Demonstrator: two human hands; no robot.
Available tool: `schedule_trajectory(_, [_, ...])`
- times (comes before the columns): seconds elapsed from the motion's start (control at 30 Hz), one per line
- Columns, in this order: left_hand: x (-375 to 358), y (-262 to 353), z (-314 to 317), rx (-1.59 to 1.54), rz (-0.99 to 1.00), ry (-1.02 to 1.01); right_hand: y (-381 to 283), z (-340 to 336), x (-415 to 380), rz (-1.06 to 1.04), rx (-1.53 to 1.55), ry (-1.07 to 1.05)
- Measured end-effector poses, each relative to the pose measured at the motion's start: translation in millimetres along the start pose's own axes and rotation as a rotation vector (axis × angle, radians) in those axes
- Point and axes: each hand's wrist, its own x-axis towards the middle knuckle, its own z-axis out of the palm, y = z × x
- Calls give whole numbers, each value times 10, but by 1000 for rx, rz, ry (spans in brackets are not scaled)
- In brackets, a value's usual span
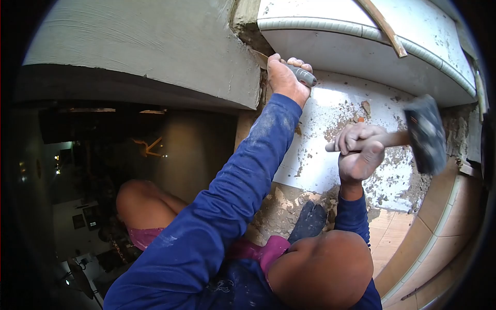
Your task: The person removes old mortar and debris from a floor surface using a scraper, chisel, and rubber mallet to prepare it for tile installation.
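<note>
My left hand [287, 80] is wrapped round the grey handle of a chisel [304, 77]. Its blade points up and left at the broken edge of the plastered wall [206, 44], and the tip is hard to make out. In my right hand [360, 152] is a hammer [425, 135], gripped by its wooden handle. The dark, heavy head is a little blurred and stands to the right, apart from the chisel. Under both hands lies a white slab [330, 116] strewn with mortar crumbs and dust.
A white tiled step [320, 44] rises behind the slab, with a wooden strip [385, 28] lying over its edge. Tan tiles [436, 206] curve along the right. My dark-shod foot [308, 221] rests on rubble. A dark, lower space [150, 150] drops away at left.
</note>
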Motion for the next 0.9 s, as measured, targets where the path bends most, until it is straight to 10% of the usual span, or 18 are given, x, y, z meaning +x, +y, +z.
schedule_trajectory(0.13, [102, 42, -45, 2, -56, -58, 421, 228, -131, -79, 230, 84])
schedule_trajectory(0.23, [220, 129, -182, 23, -82, -119, 741, 147, -279, 485, -351, -104])
schedule_trajectory(0.37, [198, 247, -324, 61, -125, -183, 406, 162, -346, 114, 20, -14])
schedule_trajectory(0.4, [182, 273, -329, 54, -141, -191, 551, 109, -387, -119, -322, -136])
schedule_trajectory(0.57, [308, 357, -439, 63, -196, -229, 556, 152, -395, 267, -464, -120])
schedule_trajectory(0.73, [298, 303, -338, 67, -188, -245, 915, 62, -594, 198, -571, -150])
schedule_trajectory(0.9, [149, -80, -557, 260, -176, -176, 403, -25, -529, 297, -100, 18])
